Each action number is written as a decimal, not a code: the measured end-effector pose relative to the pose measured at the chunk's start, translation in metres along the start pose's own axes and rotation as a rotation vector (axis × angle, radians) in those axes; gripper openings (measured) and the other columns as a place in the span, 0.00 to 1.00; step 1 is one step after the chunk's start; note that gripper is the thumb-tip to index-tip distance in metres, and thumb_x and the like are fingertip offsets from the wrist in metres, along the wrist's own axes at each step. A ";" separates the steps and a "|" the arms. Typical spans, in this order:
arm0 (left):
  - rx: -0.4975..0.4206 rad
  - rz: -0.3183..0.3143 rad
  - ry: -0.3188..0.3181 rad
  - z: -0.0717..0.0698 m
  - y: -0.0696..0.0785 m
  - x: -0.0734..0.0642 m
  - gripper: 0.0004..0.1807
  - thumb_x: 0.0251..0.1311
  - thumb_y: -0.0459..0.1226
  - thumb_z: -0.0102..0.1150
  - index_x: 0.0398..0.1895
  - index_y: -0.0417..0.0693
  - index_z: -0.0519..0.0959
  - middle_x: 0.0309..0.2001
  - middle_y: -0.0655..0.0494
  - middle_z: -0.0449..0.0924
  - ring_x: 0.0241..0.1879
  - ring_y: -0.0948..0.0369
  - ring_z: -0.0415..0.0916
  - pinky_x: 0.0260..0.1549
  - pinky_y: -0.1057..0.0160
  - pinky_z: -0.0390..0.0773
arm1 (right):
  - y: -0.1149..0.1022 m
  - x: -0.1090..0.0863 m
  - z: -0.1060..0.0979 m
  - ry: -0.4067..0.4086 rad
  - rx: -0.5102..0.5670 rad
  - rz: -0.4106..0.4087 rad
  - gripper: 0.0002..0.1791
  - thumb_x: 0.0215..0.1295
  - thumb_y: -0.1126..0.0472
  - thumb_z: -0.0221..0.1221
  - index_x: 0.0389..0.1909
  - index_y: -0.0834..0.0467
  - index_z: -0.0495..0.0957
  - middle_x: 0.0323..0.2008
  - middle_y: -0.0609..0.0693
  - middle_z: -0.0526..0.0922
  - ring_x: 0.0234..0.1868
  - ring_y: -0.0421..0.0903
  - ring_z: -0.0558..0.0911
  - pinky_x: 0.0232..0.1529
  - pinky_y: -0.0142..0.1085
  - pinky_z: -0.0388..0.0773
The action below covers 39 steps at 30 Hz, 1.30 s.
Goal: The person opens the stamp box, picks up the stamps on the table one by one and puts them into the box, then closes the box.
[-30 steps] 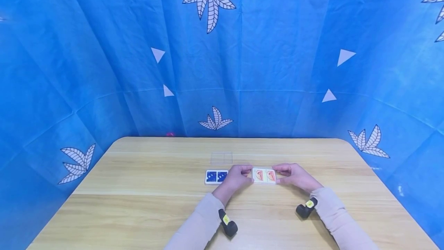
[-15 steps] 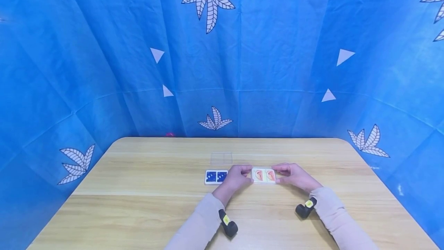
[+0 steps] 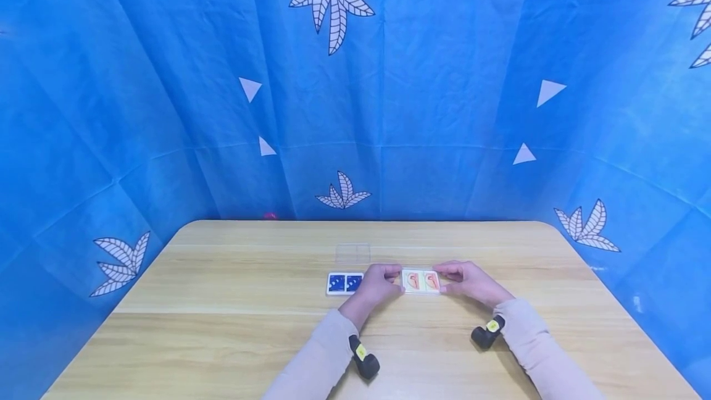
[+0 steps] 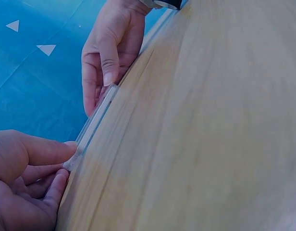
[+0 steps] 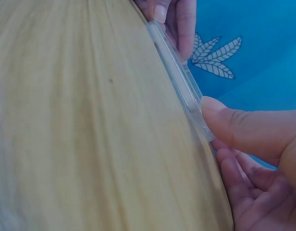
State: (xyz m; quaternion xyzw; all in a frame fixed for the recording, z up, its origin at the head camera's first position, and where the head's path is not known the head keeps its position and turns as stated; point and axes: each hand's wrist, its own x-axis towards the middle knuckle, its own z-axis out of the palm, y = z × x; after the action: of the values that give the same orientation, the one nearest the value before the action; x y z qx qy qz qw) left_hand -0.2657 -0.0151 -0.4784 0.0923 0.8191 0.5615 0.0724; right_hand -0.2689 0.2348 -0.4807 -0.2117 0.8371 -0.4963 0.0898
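Observation:
A clear plastic card case [image 3: 420, 281] lies on the table, with two red-and-cream picture cards side by side inside. My left hand [image 3: 379, 287] pinches its left end between thumb and fingers. At the opposite end, my right hand [image 3: 473, 283] grips the case the same way. Seen edge-on in the right wrist view, the case [image 5: 179, 79] is a thin, flat, transparent box close against the wood. Just left of my left hand sits a second flat case [image 3: 336, 283] with two dark blue cards, its right end partly hidden by that hand.
Behind the blue cards lies an empty clear plastic lid or tray [image 3: 353, 253]. The wooden table [image 3: 194, 326] extends to both sides, and a blue patterned curtain [image 3: 433, 79] hangs around its back and sides. Each wrist carries a black camera [image 3: 363, 360].

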 end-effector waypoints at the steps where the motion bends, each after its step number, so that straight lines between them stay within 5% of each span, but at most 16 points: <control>1: 0.000 0.000 0.001 0.000 0.000 0.000 0.27 0.42 0.25 0.67 0.52 0.43 0.78 0.52 0.49 0.79 0.50 0.53 0.76 0.51 0.60 0.78 | 0.000 0.000 0.000 -0.004 0.003 -0.001 0.31 0.56 0.64 0.64 0.59 0.72 0.68 0.59 0.71 0.69 0.59 0.64 0.72 0.59 0.45 0.72; 21: -0.012 -0.017 0.009 0.002 -0.001 0.002 0.28 0.42 0.26 0.66 0.52 0.44 0.78 0.48 0.50 0.80 0.49 0.54 0.76 0.52 0.58 0.77 | 0.004 -0.004 -0.001 -0.006 0.091 -0.001 0.31 0.57 0.65 0.62 0.61 0.71 0.66 0.60 0.69 0.69 0.61 0.65 0.69 0.62 0.50 0.68; 27: -0.044 -0.012 0.027 0.000 -0.002 0.004 0.27 0.43 0.26 0.65 0.53 0.42 0.78 0.48 0.49 0.80 0.50 0.52 0.75 0.53 0.56 0.76 | -0.005 -0.003 0.002 0.048 0.105 0.021 0.30 0.59 0.64 0.62 0.59 0.72 0.66 0.57 0.69 0.72 0.57 0.63 0.72 0.55 0.36 0.74; 35: -0.070 0.018 0.007 -0.021 0.004 0.006 0.26 0.48 0.28 0.64 0.55 0.41 0.76 0.50 0.45 0.78 0.52 0.51 0.73 0.53 0.56 0.76 | -0.015 0.006 0.007 0.154 0.028 0.050 0.28 0.58 0.63 0.62 0.60 0.67 0.69 0.56 0.64 0.75 0.56 0.59 0.74 0.59 0.50 0.71; 39: -0.051 0.026 0.001 -0.037 0.006 0.005 0.25 0.50 0.31 0.64 0.56 0.44 0.76 0.52 0.45 0.77 0.52 0.52 0.73 0.53 0.56 0.76 | -0.023 0.014 0.011 0.162 0.021 0.047 0.27 0.58 0.64 0.62 0.59 0.67 0.70 0.55 0.63 0.76 0.55 0.58 0.75 0.58 0.49 0.71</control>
State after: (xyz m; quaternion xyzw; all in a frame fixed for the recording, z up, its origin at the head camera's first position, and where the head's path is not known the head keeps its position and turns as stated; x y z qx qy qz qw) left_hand -0.2785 -0.0450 -0.4594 0.1006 0.8033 0.5832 0.0669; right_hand -0.2713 0.2101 -0.4653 -0.1501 0.8411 -0.5184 0.0356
